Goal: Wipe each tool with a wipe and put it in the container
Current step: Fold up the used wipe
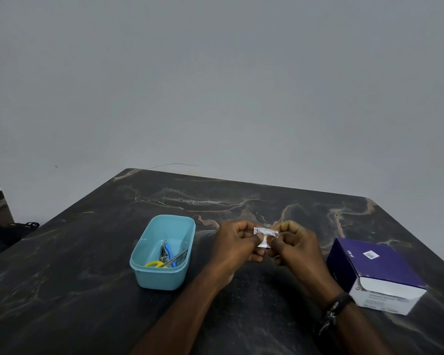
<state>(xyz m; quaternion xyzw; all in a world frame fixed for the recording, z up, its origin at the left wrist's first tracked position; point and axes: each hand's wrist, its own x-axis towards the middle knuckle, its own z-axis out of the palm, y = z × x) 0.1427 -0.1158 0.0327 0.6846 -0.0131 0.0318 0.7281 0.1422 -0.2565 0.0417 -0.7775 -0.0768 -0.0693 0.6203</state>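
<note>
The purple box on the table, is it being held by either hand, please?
No, the purple box lies untouched at the right while both hands pinch a small white packet.

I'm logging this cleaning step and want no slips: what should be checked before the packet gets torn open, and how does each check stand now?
1. Both hands on the wipe packet: ok, the left hand and right hand pinch it from opposite sides.
2. Packet opened: not ok, no wipe shows yet.
3. Packet clear of the table: ok, held above it.
4. Blue container within reach: ok, just left of the hands.
5. Tools out and ready to wipe: not ok, the yellow-handled scissors and blue-handled tool lie in the container.
6. Purple box out of the way: ok, right of the hands.
</note>
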